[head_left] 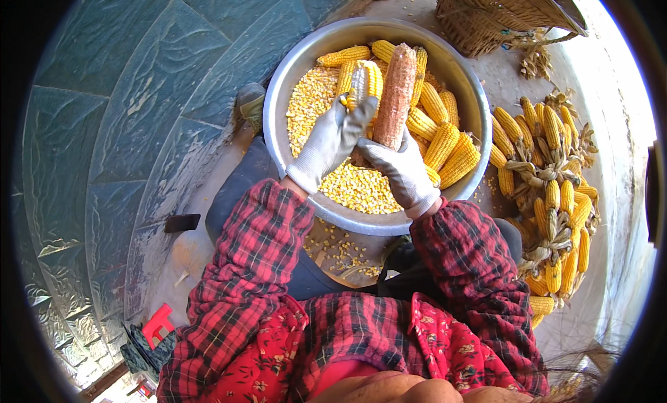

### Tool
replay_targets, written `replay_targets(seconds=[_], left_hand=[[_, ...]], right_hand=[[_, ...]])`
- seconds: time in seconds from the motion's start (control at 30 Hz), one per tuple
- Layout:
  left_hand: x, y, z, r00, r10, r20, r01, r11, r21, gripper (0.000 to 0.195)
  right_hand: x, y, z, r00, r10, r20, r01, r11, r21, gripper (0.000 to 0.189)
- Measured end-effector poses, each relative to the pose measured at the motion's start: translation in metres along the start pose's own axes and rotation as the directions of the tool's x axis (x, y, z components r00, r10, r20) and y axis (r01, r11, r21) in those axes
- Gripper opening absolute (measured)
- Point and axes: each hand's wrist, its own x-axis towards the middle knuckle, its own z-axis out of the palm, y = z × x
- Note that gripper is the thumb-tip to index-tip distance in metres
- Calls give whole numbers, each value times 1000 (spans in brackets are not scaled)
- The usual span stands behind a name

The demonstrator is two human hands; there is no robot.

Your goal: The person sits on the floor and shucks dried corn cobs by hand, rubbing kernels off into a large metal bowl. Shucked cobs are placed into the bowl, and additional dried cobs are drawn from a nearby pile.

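My left hand (337, 137), in a white and grey work glove, grips the lower end of a partly shelled corn ear (365, 82) that points away from me. Yellow kernels remain on its right side, and the bare part looks pale. A few loose kernels show at the fingertips. My right hand (398, 166), gloved the same way, holds the base of a bare reddish-brown corncob (396, 98), tilted slightly right. Both are over a large round metal basin (275, 116). Loose corn kernels (359, 186) lie in its left and near parts, and whole yellow corn ears (443, 145) along the right.
Bundled corn ears (552, 194) with tied husks lie right of the basin. A woven basket (469, 22) stands at the far right. Spilled kernels (344, 252) lie on the floor between my legs. Dark sheeting (140, 90) is at the left, near a small black object (182, 223).
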Motion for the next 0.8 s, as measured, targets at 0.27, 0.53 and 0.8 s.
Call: replay_targets(seconds=[0.27, 0.53, 0.8], left_hand=[[-3, 6, -2, 971, 192, -141, -114, 895, 432, 44], [0, 3, -7, 985, -160, 59, 147, 973, 179, 49], [-6, 12, 8, 962, 242, -127, -133, 819, 558, 32]], right_hand=[[4, -6, -2, 998, 35, 54, -35, 999, -7, 56], [3, -10, -3, 1000, -15, 28, 15, 999, -32, 57], [6, 3, -4, 999, -22, 34, 18, 993, 113, 54]])
